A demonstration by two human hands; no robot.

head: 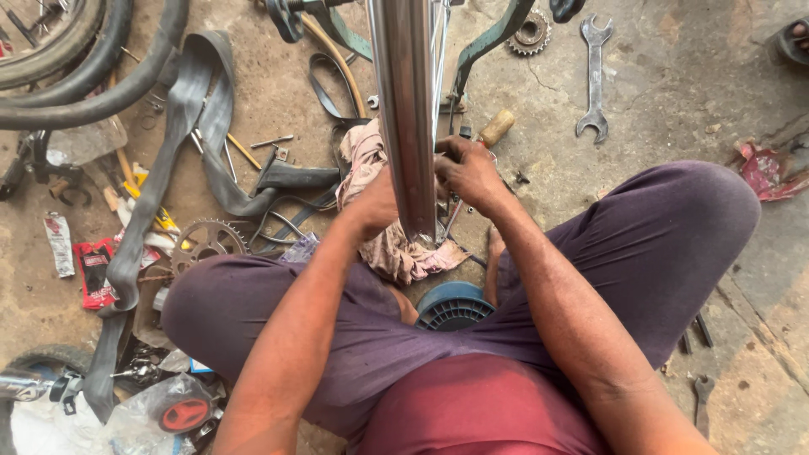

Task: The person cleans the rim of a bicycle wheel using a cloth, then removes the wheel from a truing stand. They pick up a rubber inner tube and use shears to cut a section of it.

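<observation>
Red packet [94, 274] — left (white sachet [59, 243] beside)

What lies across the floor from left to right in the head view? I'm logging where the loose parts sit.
Red packet → toothed sprocket → pink rag → shiny mudguard → small cog → double-ended spanner → red scrap.

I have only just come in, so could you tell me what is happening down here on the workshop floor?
A person sits low over a blue plastic stool, working with both hands at the lower end of a shiny chrome bicycle mudguard. The right hand grips small parts just beside the mudguard; the left hand is half hidden behind it, resting by a dirty pink rag. Around them lie a steel double-ended spanner, a toothed metal chainring and black rubber inner tubes.
</observation>
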